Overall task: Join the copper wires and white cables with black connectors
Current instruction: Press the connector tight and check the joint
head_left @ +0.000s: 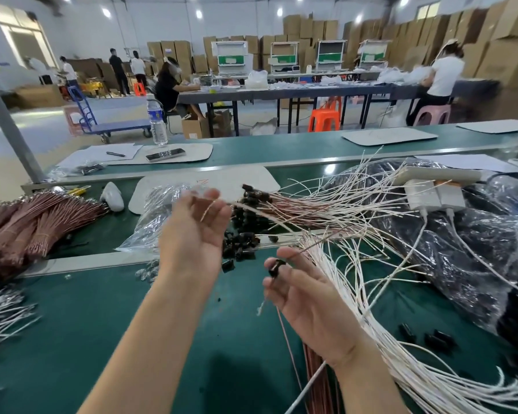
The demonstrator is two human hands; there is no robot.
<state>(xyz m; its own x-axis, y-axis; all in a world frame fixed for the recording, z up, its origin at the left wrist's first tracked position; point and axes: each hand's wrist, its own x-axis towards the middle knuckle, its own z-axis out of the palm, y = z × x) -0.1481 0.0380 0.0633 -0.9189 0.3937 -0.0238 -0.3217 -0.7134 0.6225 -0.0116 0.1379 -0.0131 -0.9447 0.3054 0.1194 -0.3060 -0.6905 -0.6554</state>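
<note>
My left hand (195, 231) is raised palm up above the green bench, and a thin wire runs between its thumb and fingers toward the heap of joined wires (281, 201). My right hand (308, 297) pinches a black connector (275, 268) at its fingertips, with a white cable end and a copper wire (287, 348) hanging below it. Loose black connectors (240, 249) lie just beyond both hands. A fan of white cables (380, 318) spreads to the right of my right hand.
Bundles of copper wires (36, 225) lie at the left, more white cables (0, 312) at the left edge. A clear plastic bag (153, 222) sits behind my left hand. Black bags (461, 249) and a power strip with chargers (431, 186) fill the right. People work at far tables.
</note>
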